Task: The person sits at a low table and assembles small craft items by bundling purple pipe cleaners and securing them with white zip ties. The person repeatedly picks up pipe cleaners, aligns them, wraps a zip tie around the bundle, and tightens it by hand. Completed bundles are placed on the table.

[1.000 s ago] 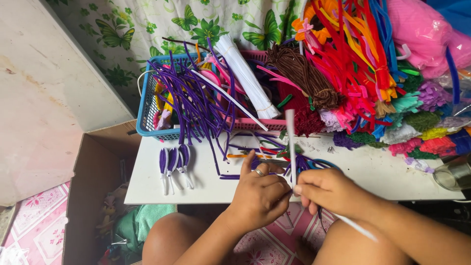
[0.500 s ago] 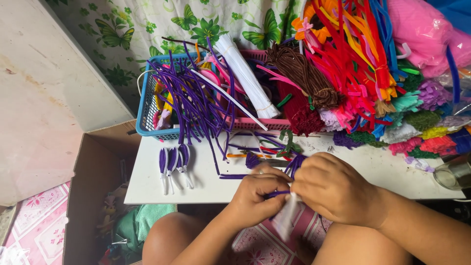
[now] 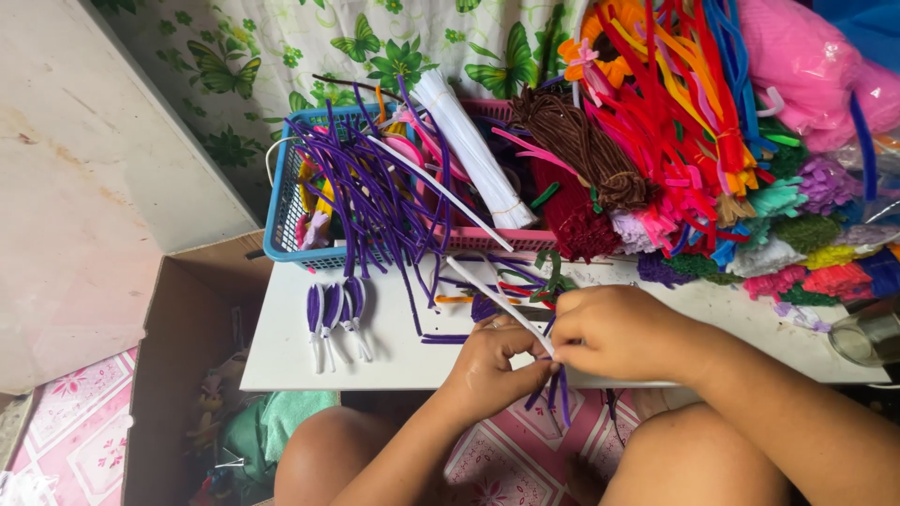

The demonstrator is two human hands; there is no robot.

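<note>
My left hand (image 3: 489,367) and my right hand (image 3: 621,334) meet at the front edge of a white table (image 3: 281,351). Together they pinch a white pipe cleaner (image 3: 492,296) that slants up and left from my fingers, with purple pipe cleaner ends (image 3: 553,394) hanging below them. A ring sits on a left finger. Three finished purple loop petals with white stems (image 3: 333,319) lie on the table to the left of my hands. More loose purple pieces (image 3: 441,337) lie just beyond my left hand.
A blue basket (image 3: 281,211) at the back left holds several purple pipe cleaners and a white bundle (image 3: 473,155). A heap of coloured pipe cleaners (image 3: 684,122) fills the back right. An open cardboard box (image 3: 178,375) stands left of the table. A glass jar (image 3: 862,337) sits at right.
The white pipe cleaner stood upright between my hands, then dropped low; now it slants up to the left. My hands have stayed together at the table edge, working the purple piece.
</note>
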